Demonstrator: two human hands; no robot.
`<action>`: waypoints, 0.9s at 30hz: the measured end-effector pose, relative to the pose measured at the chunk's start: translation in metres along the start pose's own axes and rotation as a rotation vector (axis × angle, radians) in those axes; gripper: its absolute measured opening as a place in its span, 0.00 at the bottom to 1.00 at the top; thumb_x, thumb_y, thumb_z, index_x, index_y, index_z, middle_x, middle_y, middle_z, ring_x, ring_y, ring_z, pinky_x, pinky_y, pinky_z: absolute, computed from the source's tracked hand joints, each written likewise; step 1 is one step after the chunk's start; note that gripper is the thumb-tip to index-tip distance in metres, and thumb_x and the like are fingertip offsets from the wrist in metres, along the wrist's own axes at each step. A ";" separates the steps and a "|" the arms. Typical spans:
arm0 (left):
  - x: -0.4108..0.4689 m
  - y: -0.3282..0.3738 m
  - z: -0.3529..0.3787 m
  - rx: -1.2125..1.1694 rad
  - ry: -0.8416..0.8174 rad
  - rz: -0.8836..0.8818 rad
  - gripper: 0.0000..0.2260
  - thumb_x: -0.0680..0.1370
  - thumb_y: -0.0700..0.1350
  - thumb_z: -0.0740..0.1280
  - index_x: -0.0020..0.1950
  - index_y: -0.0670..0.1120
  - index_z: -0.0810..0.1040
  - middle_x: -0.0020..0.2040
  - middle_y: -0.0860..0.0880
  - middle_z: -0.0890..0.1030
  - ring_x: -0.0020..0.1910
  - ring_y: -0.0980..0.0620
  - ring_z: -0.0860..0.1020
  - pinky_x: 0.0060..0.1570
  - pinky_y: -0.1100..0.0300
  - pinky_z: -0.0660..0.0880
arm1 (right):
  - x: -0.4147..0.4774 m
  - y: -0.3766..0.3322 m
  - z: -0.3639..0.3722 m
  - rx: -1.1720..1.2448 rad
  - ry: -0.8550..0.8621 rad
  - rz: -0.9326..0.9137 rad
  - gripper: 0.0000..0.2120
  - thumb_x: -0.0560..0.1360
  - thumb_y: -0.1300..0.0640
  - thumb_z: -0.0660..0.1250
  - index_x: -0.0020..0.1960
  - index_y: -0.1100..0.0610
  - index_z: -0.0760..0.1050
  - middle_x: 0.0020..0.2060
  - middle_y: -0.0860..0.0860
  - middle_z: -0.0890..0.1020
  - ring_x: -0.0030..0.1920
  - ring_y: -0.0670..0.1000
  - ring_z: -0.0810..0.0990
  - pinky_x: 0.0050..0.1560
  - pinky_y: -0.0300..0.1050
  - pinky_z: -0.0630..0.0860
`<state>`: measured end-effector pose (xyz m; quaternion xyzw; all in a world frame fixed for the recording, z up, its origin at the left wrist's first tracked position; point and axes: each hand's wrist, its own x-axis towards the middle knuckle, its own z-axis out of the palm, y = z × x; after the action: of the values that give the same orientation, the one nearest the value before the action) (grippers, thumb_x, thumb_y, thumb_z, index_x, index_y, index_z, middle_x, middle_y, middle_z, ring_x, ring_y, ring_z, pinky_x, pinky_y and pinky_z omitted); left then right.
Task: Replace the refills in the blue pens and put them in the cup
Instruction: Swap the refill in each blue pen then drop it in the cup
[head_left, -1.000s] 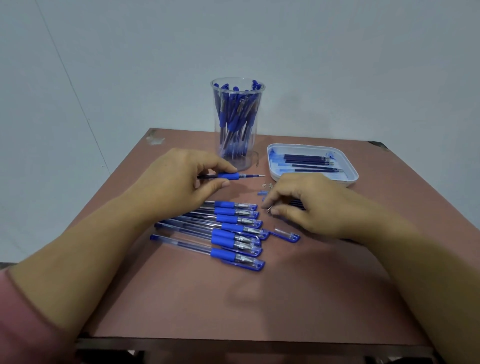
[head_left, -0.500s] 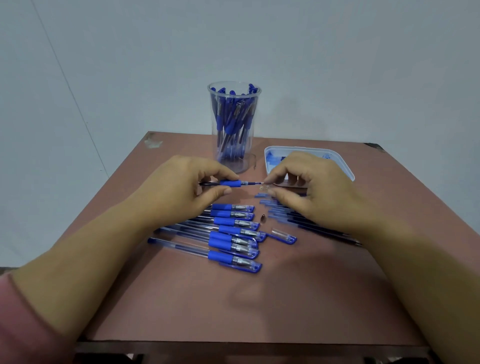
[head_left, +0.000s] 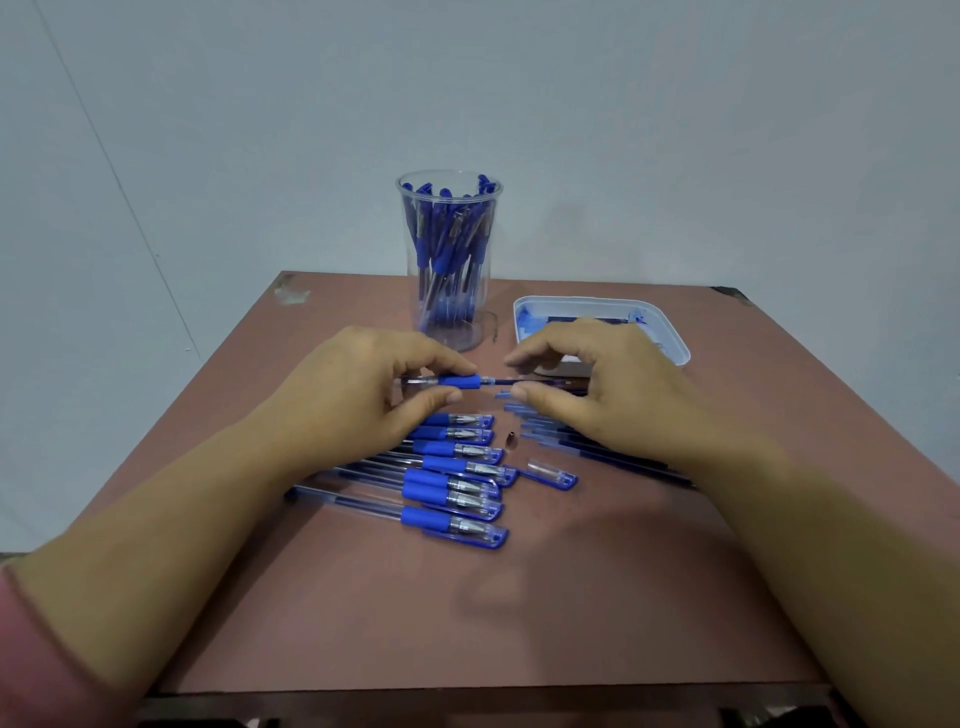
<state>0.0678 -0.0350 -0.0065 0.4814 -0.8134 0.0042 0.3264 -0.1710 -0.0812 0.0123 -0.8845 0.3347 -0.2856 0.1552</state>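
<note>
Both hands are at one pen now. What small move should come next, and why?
Probably the right hand should draw the refill straight out, clear of the pen that the left hand grips. The refill shows beyond the barrel's open end, pinched by the right hand, and the metal tip lies loose on the table, so nothing seems to hold it in.

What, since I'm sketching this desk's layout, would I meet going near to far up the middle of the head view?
Nearest pen → loose cap → metal tip → held pen → cup. The tray is left out: its depth overlaps the cup's.
</note>
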 end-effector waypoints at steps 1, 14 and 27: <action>0.000 0.000 0.000 -0.004 -0.003 0.005 0.12 0.74 0.53 0.69 0.56 0.56 0.82 0.44 0.61 0.83 0.39 0.60 0.80 0.39 0.57 0.79 | 0.001 -0.002 0.002 -0.003 -0.014 -0.014 0.07 0.73 0.53 0.72 0.51 0.47 0.81 0.44 0.40 0.82 0.48 0.39 0.78 0.48 0.28 0.71; 0.000 -0.002 0.003 0.006 0.002 0.007 0.10 0.75 0.49 0.73 0.56 0.57 0.82 0.36 0.70 0.75 0.36 0.63 0.77 0.37 0.66 0.72 | 0.001 0.000 0.001 -0.044 -0.021 -0.019 0.07 0.74 0.58 0.71 0.50 0.49 0.82 0.41 0.41 0.82 0.46 0.38 0.78 0.45 0.27 0.71; 0.000 -0.014 -0.003 -0.002 0.056 -0.082 0.10 0.74 0.50 0.72 0.54 0.59 0.83 0.40 0.63 0.82 0.35 0.55 0.78 0.35 0.59 0.76 | -0.003 0.030 -0.016 -0.124 -0.202 0.193 0.06 0.75 0.53 0.70 0.46 0.42 0.79 0.40 0.37 0.81 0.45 0.35 0.78 0.51 0.37 0.76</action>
<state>0.0800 -0.0413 -0.0087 0.5139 -0.7835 0.0036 0.3494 -0.1974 -0.1028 0.0096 -0.8804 0.4176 -0.1576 0.1601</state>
